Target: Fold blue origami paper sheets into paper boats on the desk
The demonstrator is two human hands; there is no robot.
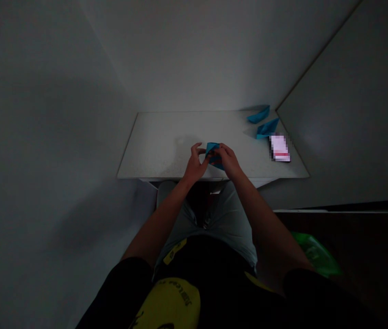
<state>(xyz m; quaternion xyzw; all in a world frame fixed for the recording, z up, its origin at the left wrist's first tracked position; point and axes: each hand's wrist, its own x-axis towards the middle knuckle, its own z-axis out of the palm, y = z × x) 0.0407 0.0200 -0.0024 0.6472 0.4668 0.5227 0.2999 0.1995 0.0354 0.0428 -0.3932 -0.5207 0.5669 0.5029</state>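
A piece of folded blue paper (pixel 212 147) is held between my two hands, just above the front part of the white table (pixel 156 146). My left hand (pixel 196 163) pinches its left side with the thumb, the index finger bent apart above. On the other side, my right hand (pixel 227 159) grips the paper's right part, its fingers covering much of the front. The exact shape of the fold is partly hidden by the fingers.
Two blue paper boats (pixel 259 115) (pixel 267 128) sit at the table's back right. Close to them lies a phone (pixel 279 148) with a lit, blurred screen. Walls border the table behind and on both sides. A green plastic bag (pixel 315 253) is low on the right.
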